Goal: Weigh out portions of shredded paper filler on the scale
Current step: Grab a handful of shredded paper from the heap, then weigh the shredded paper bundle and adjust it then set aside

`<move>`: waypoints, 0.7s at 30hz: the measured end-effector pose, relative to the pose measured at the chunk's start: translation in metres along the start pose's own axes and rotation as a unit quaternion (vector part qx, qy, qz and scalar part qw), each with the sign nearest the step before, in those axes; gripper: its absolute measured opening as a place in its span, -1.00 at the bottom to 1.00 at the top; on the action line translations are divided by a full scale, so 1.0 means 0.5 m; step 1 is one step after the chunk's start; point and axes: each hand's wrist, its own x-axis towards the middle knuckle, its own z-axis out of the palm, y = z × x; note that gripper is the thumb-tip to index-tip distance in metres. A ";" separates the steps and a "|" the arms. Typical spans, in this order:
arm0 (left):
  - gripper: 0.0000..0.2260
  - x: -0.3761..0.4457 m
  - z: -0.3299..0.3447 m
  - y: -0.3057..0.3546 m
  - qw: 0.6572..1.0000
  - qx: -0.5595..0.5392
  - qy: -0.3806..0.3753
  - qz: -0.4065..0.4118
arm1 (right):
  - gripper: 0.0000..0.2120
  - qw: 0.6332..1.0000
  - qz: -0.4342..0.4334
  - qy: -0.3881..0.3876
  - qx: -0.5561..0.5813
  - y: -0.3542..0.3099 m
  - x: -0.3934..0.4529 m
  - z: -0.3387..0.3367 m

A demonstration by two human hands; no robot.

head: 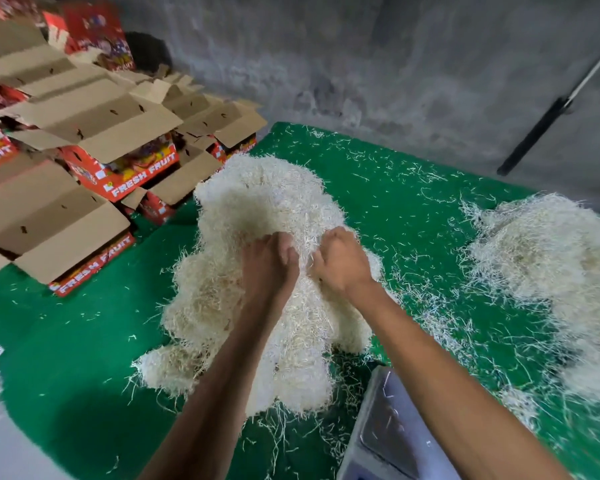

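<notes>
- Gripping the top of the large pile of shredded paper filler (257,289), both hands work side by side at its middle.
- Left hand (269,263): fingers curled into the strands, holding a clump; forearm crosses the near half of the pile.
- Right hand (342,261): fingers curled down into the filler, clutching a tuft just beside the left hand.
- Filler pile: rests on the green mat (66,341), spreading from the centre of the view toward the person.
- Second pile of filler (551,271): lies on the mat at the right, well apart from the hands.
- Loose strands (413,188): scattered over the mat between and around both piles.
- Scale (385,438): grey, with a flat platter, at the near edge below the right forearm; its display cannot be read.
- Cardboard fruit boxes (94,161): red, printed "FRESH FRUIT", flaps open, stacked at the left.
- Concrete wall (361,64): stands behind the mat.
</notes>
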 end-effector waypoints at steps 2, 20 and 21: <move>-0.81 -0.052 0.009 0.034 1.000 0.021 -0.020 0.000 | -0.77 0.997 0.042 -0.011 0.069 0.022 -0.020 -0.040; -0.83 -0.363 0.309 0.338 0.945 -0.049 -0.322 0.043 | -0.80 0.912 0.296 0.025 0.284 0.456 -0.472 -0.061; -0.80 -0.368 0.329 0.343 0.941 -0.046 -0.333 0.046 | -0.81 0.909 0.307 0.020 0.282 0.482 -0.492 -0.055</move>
